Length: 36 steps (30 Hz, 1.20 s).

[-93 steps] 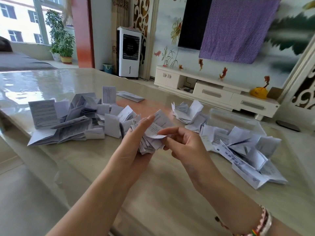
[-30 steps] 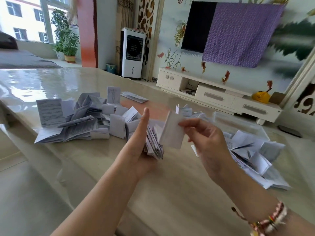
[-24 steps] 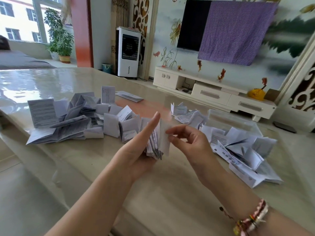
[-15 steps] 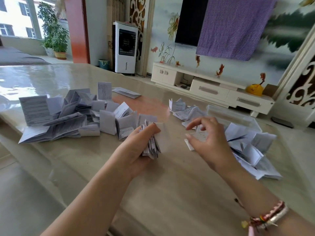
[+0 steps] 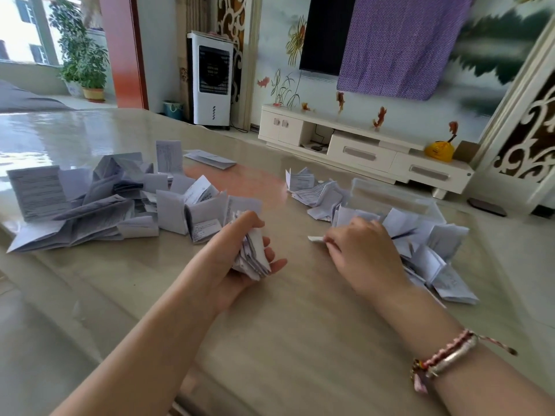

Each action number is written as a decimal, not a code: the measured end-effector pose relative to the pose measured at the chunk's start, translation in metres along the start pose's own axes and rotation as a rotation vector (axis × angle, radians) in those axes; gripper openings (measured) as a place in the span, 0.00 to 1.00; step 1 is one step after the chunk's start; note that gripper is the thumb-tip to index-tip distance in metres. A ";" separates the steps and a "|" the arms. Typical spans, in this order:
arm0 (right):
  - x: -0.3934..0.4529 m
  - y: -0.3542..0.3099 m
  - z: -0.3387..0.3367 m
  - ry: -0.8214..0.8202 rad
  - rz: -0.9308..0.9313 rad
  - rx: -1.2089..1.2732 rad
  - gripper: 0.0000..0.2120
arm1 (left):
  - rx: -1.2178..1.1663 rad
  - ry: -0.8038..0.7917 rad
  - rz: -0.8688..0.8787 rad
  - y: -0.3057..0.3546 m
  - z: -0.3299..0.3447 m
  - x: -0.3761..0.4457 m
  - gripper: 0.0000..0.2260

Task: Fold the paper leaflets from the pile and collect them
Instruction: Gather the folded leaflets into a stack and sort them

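My left hand (image 5: 240, 259) is shut on a thick stack of folded leaflets (image 5: 253, 256), held just above the table. My right hand (image 5: 359, 244) rests palm down at the near edge of the right pile of white leaflets (image 5: 420, 238), its fingertips pinching a small folded leaflet (image 5: 315, 239) that lies flat on the table. A second, larger pile of folded and half-open leaflets (image 5: 99, 199) lies to the left of my left hand. Most of the leaflet under my right hand is hidden.
The glossy beige table (image 5: 270, 325) stretches toward me. A clear plastic box (image 5: 390, 196) stands behind the right pile. A flat leaflet (image 5: 210, 159) lies farther back. Beyond the table are a white TV cabinet (image 5: 360, 148) and an air cooler (image 5: 211, 79).
My right hand added a folded leaflet to the stack in my left hand, then moved right and down to the right pile. My left hand closed on the stack.
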State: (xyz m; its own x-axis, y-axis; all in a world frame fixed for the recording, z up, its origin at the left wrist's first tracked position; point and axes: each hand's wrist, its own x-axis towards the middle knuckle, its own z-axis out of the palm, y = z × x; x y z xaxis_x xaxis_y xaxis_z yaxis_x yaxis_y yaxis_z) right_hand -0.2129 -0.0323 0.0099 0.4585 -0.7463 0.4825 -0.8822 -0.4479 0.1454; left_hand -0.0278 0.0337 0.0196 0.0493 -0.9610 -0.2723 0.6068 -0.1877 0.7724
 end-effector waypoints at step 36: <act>-0.067 0.026 -0.078 0.171 0.491 0.916 0.06 | 0.191 -0.117 0.013 -0.050 0.061 -0.003 0.12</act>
State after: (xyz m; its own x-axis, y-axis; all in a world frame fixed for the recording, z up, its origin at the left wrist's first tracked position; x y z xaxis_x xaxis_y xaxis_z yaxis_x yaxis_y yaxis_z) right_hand -0.2751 0.0446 0.0483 -0.0117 -0.8995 0.4369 -0.5157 -0.3689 -0.7733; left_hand -0.1066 0.0337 0.0174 -0.0434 -0.9786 -0.2014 0.4452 -0.1994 0.8730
